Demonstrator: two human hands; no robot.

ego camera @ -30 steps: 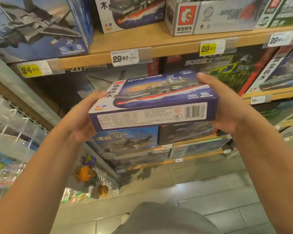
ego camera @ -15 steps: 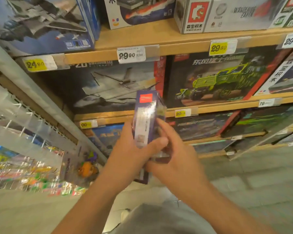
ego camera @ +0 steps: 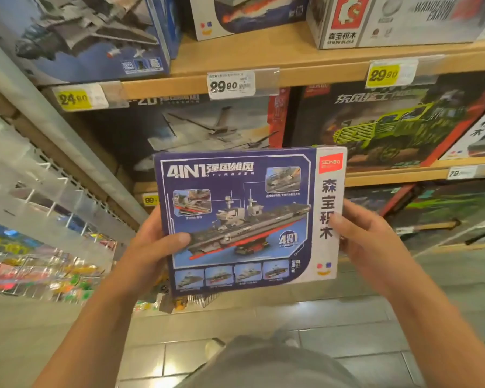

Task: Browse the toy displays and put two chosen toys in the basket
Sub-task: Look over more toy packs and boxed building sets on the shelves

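The left hand point(ego camera: 154, 247) and right hand point(ego camera: 367, 242) each clamp one side edge of an upright Sembo warship block-set box point(ego camera: 241, 219), thumbs on its printed face, fingers hidden behind it. The box hangs in mid-air before the shelving, face toward the camera; no basket is in view.

Risks, as judged: the grip is on the edges only, so a slackened thumb could let the flat box tip forward or slide down to the tiled floor point(ego camera: 347, 345). With the basket out of sight, a blind lowering could miss it.

Surroundings: behind the box stands a fighter-jet box point(ego camera: 202, 127) and, to its right, a green truck box point(ego camera: 398, 130), both on the middle shelf. The wooden upper shelf point(ego camera: 291, 77) carries a white price tag point(ego camera: 231, 84) and a yellow price tag point(ego camera: 382, 75). A wire rack of small packaged toys point(ego camera: 39, 264) lies at left, close to the left forearm, and could be brushed on a swing that way.
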